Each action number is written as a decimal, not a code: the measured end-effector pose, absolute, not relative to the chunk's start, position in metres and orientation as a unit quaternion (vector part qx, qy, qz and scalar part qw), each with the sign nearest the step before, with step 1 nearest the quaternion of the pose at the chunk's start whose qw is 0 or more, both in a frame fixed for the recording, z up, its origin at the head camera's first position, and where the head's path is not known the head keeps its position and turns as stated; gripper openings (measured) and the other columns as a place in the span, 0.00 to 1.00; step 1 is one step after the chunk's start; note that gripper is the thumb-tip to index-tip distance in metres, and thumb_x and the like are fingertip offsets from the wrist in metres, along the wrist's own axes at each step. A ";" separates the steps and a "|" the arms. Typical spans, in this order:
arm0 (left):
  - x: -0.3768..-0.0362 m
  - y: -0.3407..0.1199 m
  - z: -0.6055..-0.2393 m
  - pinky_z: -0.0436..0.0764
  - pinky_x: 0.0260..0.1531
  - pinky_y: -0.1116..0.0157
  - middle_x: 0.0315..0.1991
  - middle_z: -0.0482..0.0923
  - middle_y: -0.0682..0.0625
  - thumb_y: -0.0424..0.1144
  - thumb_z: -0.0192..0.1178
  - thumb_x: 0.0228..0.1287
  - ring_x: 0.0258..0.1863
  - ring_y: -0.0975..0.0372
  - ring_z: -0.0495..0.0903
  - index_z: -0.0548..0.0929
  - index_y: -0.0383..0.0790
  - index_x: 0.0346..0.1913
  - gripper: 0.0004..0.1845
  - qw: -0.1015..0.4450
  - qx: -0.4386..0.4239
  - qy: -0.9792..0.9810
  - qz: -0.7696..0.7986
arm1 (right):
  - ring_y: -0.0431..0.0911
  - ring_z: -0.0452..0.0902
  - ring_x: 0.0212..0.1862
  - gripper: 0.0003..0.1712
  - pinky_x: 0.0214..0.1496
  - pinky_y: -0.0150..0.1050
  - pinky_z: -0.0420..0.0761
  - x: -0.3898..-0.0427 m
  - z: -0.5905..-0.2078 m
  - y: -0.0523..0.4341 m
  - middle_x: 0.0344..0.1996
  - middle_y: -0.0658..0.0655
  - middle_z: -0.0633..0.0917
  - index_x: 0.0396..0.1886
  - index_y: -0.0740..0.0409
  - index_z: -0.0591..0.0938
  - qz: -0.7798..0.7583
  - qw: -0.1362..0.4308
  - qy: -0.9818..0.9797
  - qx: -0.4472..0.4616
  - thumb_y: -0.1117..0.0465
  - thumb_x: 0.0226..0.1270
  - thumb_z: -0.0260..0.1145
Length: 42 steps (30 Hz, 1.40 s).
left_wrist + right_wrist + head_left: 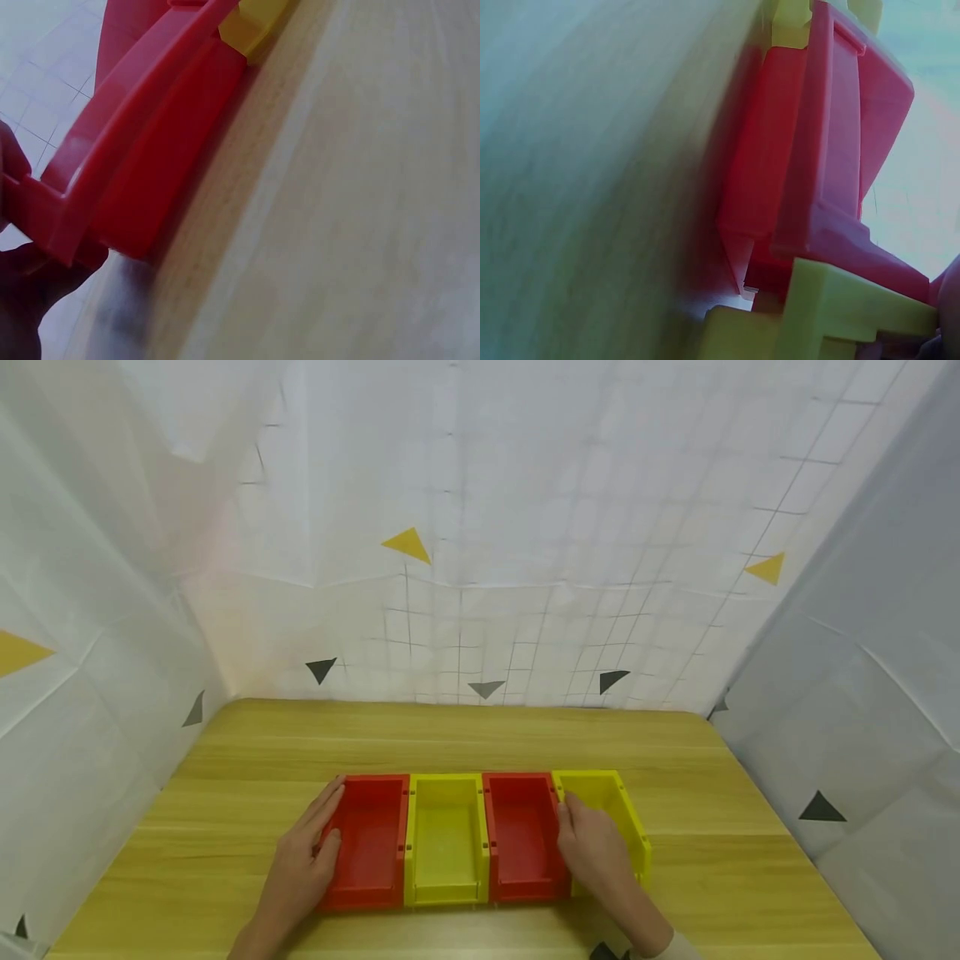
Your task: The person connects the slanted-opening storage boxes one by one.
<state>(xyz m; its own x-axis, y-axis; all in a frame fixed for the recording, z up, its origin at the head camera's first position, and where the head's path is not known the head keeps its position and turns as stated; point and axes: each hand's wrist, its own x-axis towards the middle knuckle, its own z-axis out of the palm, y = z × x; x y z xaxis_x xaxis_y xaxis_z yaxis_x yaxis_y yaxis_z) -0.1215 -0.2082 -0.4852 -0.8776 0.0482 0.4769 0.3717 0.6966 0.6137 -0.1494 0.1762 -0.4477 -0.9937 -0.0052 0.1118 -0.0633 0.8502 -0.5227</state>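
Four-sided plastic storage bins stand side by side in a row on the table: a left red bin (pixel 367 839), a yellow bin (pixel 446 843), a second red bin (pixel 522 827) and a right yellow bin (pixel 633 818), turned slightly askew. My left hand (pixel 300 860) grips the outer left wall of the left red bin, with fingers outside and the thumb by the rim; the left wrist view shows fingertips (pixel 94 255) under its edge. My right hand (pixel 596 847) reaches into the right yellow bin and grips its left wall, against the second red bin. Its hidden fingertips cannot be made out.
The wooden table (pixel 465 735) extends behind the row and to both sides. White sheeting (pixel 525 527) with grid lines and coloured triangles encloses the back and sides. A small black object (pixel 603 952) lies by the right wrist.
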 end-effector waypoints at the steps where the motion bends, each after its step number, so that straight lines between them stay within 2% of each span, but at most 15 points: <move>1: -0.121 -0.208 -0.485 0.68 0.38 0.78 0.69 0.58 0.58 0.26 0.52 0.62 0.65 0.62 0.61 0.63 0.45 0.70 0.32 0.218 -0.118 -0.895 -0.371 | 0.43 0.64 0.17 0.15 0.17 0.37 0.66 -0.150 -0.448 0.177 0.15 0.50 0.69 0.34 0.56 0.76 0.279 0.055 -0.958 0.020 0.54 0.74 0.46; 3: -0.121 -0.208 -0.485 0.68 0.36 0.77 0.69 0.58 0.58 0.26 0.52 0.61 0.65 0.62 0.61 0.63 0.44 0.70 0.32 0.220 -0.118 -0.895 -0.370 | 0.43 0.64 0.17 0.14 0.18 0.37 0.67 -0.150 -0.449 0.177 0.15 0.50 0.69 0.32 0.55 0.76 0.286 0.062 -0.956 0.024 0.55 0.74 0.47; 6: -0.121 -0.208 -0.486 0.65 0.45 0.82 0.69 0.57 0.58 0.26 0.52 0.62 0.65 0.62 0.60 0.63 0.45 0.70 0.32 0.215 -0.115 -0.897 -0.369 | 0.43 0.64 0.18 0.13 0.18 0.37 0.67 -0.149 -0.449 0.178 0.14 0.50 0.68 0.31 0.54 0.76 0.287 0.078 -0.954 0.028 0.56 0.73 0.48; 8: -0.120 -0.208 -0.486 0.60 0.51 0.81 0.69 0.57 0.60 0.27 0.52 0.62 0.65 0.63 0.60 0.63 0.46 0.70 0.33 0.210 -0.111 -0.899 -0.369 | 0.43 0.64 0.18 0.13 0.19 0.37 0.67 -0.149 -0.449 0.178 0.14 0.50 0.68 0.32 0.54 0.77 0.287 0.081 -0.954 0.027 0.56 0.73 0.49; 10: -0.120 -0.208 -0.486 0.60 0.52 0.80 0.69 0.57 0.60 0.27 0.52 0.62 0.66 0.63 0.59 0.62 0.47 0.70 0.33 0.207 -0.109 -0.900 -0.367 | 0.43 0.64 0.18 0.13 0.18 0.37 0.67 -0.149 -0.448 0.178 0.14 0.50 0.68 0.35 0.55 0.78 0.291 0.075 -0.953 0.025 0.56 0.73 0.49; 14: -0.121 -0.208 -0.486 0.66 0.42 0.81 0.69 0.58 0.57 0.27 0.52 0.62 0.65 0.62 0.61 0.62 0.45 0.70 0.32 0.213 -0.116 -0.898 -0.367 | 0.42 0.65 0.18 0.15 0.17 0.36 0.68 -0.149 -0.447 0.178 0.15 0.50 0.69 0.41 0.57 0.80 0.303 0.058 -0.951 0.016 0.56 0.74 0.48; 18: -0.121 -0.208 -0.487 0.66 0.40 0.81 0.69 0.58 0.57 0.26 0.52 0.61 0.64 0.62 0.62 0.63 0.45 0.70 0.32 0.218 -0.121 -0.895 -0.369 | 0.43 0.67 0.22 0.17 0.22 0.37 0.69 -0.149 -0.447 0.178 0.18 0.50 0.71 0.47 0.58 0.80 0.307 0.058 -0.950 0.013 0.57 0.73 0.48; 20: -0.121 -0.208 -0.487 0.67 0.38 0.80 0.69 0.58 0.58 0.26 0.52 0.61 0.64 0.62 0.62 0.63 0.45 0.70 0.32 0.219 -0.122 -0.894 -0.370 | 0.44 0.69 0.26 0.19 0.27 0.38 0.71 -0.149 -0.448 0.179 0.23 0.51 0.75 0.52 0.60 0.79 0.308 0.059 -0.949 0.013 0.57 0.73 0.48; 24: -0.121 -0.209 -0.486 0.66 0.44 0.82 0.69 0.57 0.59 0.26 0.52 0.62 0.64 0.62 0.61 0.63 0.46 0.70 0.32 0.215 -0.119 -0.895 -0.372 | 0.45 0.74 0.37 0.21 0.41 0.45 0.76 -0.149 -0.451 0.180 0.39 0.54 0.82 0.59 0.62 0.76 0.319 0.072 -0.945 0.019 0.57 0.73 0.49; 25: -0.121 -0.209 -0.486 0.66 0.43 0.81 0.69 0.57 0.58 0.26 0.52 0.62 0.64 0.62 0.61 0.63 0.46 0.70 0.32 0.214 -0.119 -0.895 -0.373 | 0.46 0.74 0.39 0.22 0.44 0.47 0.76 -0.148 -0.452 0.181 0.44 0.55 0.82 0.59 0.62 0.76 0.327 0.076 -0.942 0.020 0.56 0.73 0.49; 27: -0.122 -0.208 -0.486 0.62 0.49 0.82 0.69 0.58 0.57 0.26 0.52 0.62 0.65 0.62 0.60 0.63 0.46 0.70 0.32 0.214 -0.117 -0.894 -0.376 | 0.47 0.75 0.45 0.22 0.50 0.50 0.74 -0.148 -0.455 0.182 0.50 0.57 0.81 0.59 0.62 0.76 0.343 0.084 -0.935 0.019 0.55 0.73 0.50; 29: -0.123 -0.207 -0.487 0.60 0.52 0.82 0.69 0.59 0.55 0.26 0.52 0.62 0.65 0.62 0.60 0.62 0.46 0.70 0.33 0.217 -0.119 -0.892 -0.379 | 0.47 0.75 0.49 0.23 0.52 0.50 0.73 -0.148 -0.458 0.184 0.53 0.57 0.79 0.60 0.61 0.75 0.366 0.080 -0.927 0.011 0.53 0.73 0.49; 33: -0.122 -0.206 -0.488 0.56 0.55 0.79 0.69 0.59 0.55 0.25 0.52 0.62 0.66 0.61 0.60 0.63 0.46 0.70 0.33 0.220 -0.122 -0.889 -0.381 | 0.46 0.75 0.48 0.26 0.53 0.50 0.73 -0.145 -0.464 0.186 0.55 0.55 0.78 0.62 0.59 0.74 0.406 0.065 -0.911 -0.005 0.49 0.74 0.48; 39: -0.122 -0.207 -0.486 0.57 0.54 0.80 0.69 0.57 0.58 0.25 0.51 0.62 0.66 0.62 0.59 0.62 0.47 0.70 0.33 0.215 -0.120 -0.893 -0.378 | 0.45 0.75 0.49 0.28 0.52 0.49 0.74 -0.145 -0.467 0.186 0.54 0.54 0.79 0.62 0.58 0.74 0.409 0.072 -0.909 0.000 0.46 0.73 0.46; 42: -0.121 -0.208 -0.485 0.55 0.56 0.78 0.69 0.56 0.59 0.26 0.50 0.63 0.66 0.62 0.58 0.61 0.47 0.70 0.33 0.212 -0.123 -0.893 -0.377 | 0.44 0.75 0.44 0.29 0.48 0.47 0.77 -0.145 -0.467 0.186 0.49 0.51 0.80 0.63 0.57 0.73 0.398 0.070 -0.915 0.006 0.45 0.73 0.45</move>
<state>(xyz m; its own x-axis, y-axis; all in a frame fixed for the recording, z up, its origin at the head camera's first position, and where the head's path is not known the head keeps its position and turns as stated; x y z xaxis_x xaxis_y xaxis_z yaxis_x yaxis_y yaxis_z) -0.1215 -0.2082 -0.4852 -0.8801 0.0589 0.4711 0.3787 0.6855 0.6218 -0.1451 0.1857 -0.4667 -0.9901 0.0454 0.1325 -0.0661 0.6828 -0.7276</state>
